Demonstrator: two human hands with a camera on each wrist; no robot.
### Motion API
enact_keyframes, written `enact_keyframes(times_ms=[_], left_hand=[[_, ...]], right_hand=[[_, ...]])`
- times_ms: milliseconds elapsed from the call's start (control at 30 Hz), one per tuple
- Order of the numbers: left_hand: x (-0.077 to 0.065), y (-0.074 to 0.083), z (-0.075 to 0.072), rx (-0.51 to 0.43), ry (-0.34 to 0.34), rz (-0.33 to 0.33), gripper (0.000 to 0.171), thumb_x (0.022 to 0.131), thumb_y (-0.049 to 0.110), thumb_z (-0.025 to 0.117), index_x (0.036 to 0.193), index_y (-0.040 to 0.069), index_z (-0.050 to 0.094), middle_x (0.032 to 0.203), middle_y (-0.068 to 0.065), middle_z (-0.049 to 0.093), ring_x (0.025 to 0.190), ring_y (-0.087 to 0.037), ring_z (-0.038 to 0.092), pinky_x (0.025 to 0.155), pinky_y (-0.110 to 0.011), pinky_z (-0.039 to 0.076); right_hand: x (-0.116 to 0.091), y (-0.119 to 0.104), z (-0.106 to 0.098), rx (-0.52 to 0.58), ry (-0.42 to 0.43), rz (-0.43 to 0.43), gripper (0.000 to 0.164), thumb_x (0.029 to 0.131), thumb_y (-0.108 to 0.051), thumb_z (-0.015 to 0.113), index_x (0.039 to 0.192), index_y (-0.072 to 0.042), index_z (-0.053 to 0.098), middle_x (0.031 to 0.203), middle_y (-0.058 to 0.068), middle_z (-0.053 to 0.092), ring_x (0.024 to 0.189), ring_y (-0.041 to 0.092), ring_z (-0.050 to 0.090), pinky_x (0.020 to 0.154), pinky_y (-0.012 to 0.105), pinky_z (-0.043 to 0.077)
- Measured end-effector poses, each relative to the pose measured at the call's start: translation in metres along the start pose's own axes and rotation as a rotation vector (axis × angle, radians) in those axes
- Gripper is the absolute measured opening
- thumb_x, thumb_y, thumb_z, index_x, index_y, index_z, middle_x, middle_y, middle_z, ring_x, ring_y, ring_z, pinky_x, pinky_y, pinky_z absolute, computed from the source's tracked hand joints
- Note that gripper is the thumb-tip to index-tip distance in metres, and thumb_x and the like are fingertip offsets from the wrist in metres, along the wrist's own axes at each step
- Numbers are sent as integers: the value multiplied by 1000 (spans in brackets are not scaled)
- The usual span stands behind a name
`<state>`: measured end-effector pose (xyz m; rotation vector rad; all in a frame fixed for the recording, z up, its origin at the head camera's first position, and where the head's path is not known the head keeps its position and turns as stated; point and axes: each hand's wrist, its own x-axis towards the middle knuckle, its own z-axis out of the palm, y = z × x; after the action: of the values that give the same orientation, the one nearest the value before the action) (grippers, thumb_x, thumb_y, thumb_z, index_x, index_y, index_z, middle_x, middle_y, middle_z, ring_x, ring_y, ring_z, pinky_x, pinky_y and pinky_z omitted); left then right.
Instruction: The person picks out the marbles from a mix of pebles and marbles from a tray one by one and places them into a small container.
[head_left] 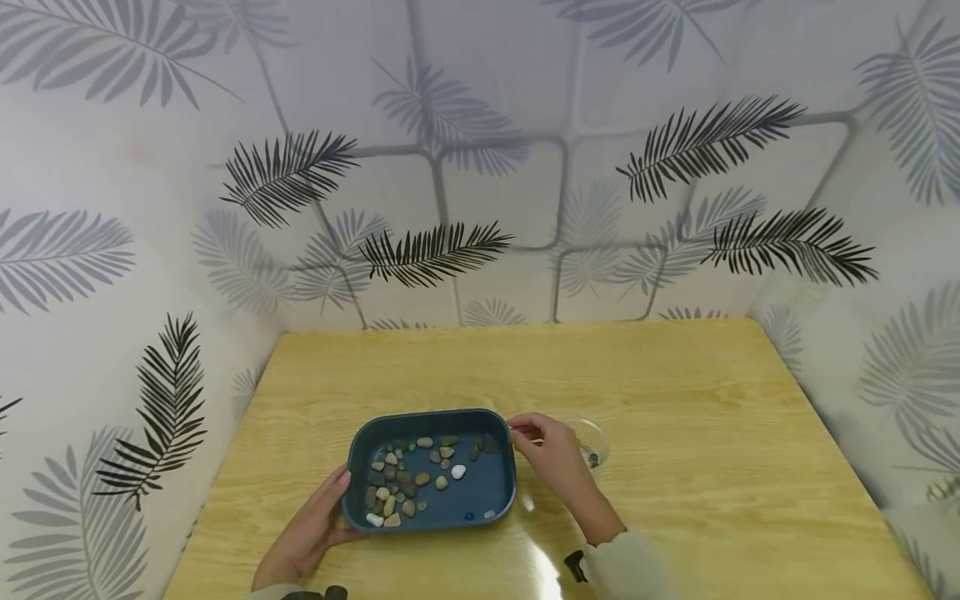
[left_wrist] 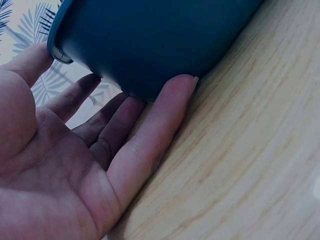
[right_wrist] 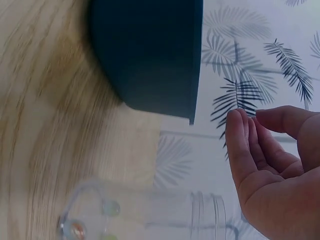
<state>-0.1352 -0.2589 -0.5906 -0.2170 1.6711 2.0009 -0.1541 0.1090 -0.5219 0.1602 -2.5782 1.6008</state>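
A dark blue rectangular basin (head_left: 491,479) sits on the table with pebbles (head_left: 405,483) inside, mostly at its left. My left hand (head_left: 306,529) holds the basin's left end; in the left wrist view the thumb is at the rim and the fingertips touch the outer wall (left_wrist: 150,45). Just off the right rim, my right hand (head_left: 555,458) has thumb and fingertips brought together. In the right wrist view this hand (right_wrist: 275,165) shows no object at its fingertips; I cannot tell whether something small is pinched there. Behind it stands a clear jar (head_left: 600,435).
Small glassy pieces lie in the jar (right_wrist: 165,215). A blue bead (head_left: 469,516) and a white pebble (head_left: 458,472) lie on the basin's right side. The wood-grain table (head_left: 712,467) meets a leaf-patterned wall (head_left: 510,208) at the back.
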Motion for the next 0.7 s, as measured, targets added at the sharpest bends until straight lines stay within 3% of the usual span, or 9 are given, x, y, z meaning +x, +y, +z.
enact_keyframes(times_ms=[400, 700], left_hand=[[-3, 0, 1, 25, 14, 6, 62, 97, 49, 38, 148, 19, 20, 148, -16, 22, 122, -30, 41, 84, -56, 46], [-3, 0, 2, 27, 12, 3, 62, 97, 49, 37, 148, 19, 20, 148, -15, 22, 123, -28, 41, 85, -55, 46]], right_hand=[[3, -7, 33, -29, -211, -18, 11, 91, -15, 61, 100, -14, 67, 89, -3, 64, 80, 10, 59, 68, 24, 51], [7, -12, 62, -61, -324, -39, 14, 91, -12, 59, 101, -5, 67, 90, -4, 64, 80, 10, 59, 68, 24, 50]])
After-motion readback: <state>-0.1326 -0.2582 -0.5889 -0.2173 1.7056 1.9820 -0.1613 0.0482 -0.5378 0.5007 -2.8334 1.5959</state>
